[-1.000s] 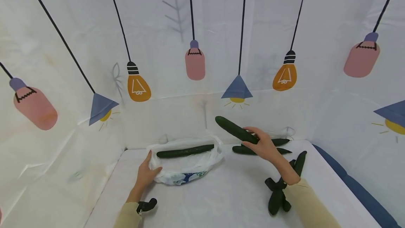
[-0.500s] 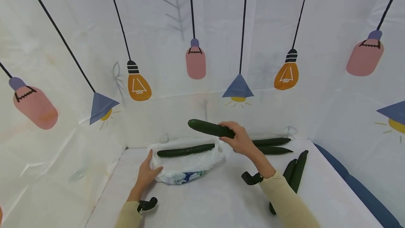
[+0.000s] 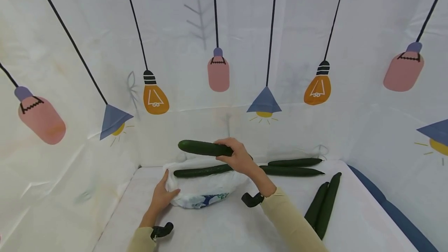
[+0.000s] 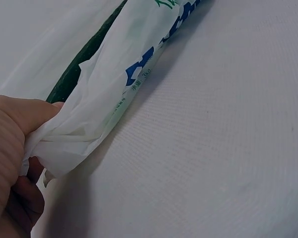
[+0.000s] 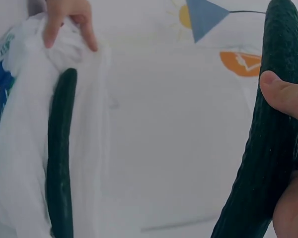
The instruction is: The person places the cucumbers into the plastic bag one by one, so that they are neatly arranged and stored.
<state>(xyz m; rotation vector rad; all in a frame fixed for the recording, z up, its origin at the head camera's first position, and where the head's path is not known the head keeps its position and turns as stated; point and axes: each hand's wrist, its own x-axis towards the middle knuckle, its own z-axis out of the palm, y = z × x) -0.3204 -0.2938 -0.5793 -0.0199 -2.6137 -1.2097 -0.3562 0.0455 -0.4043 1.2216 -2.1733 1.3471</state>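
- The right hand holds the raised cucumber, its thumb and fingers curled round it, with the rounded tip pointing left.
- In the head view, the raised cucumber shows above the bag, apart from it and roughly level; the right wrist view also shows the gap.
- The left hand grips the bag's left end, plastic between thumb and fingers; the thumb and one finger stand spread in the right wrist view.
- The bag's mouth gapes upward, and the bagged cucumber lies lengthwise inside, near the rear rim; blue and green print marks the front side.
- A strip of white table runs between the left hand and the table's left edge, and a wider stretch lies in front of the bag.
- By the back edge, right of the bag, the rear cucumber and the front cucumber lie close together; the front one's left end is hidden.
- Near the right edge, two slanted cucumbers lie side by side, their near ends meeting the right sleeve's outline.
- Blue cloth shows just past the right edge; the printed curtain rises behind the back edge.
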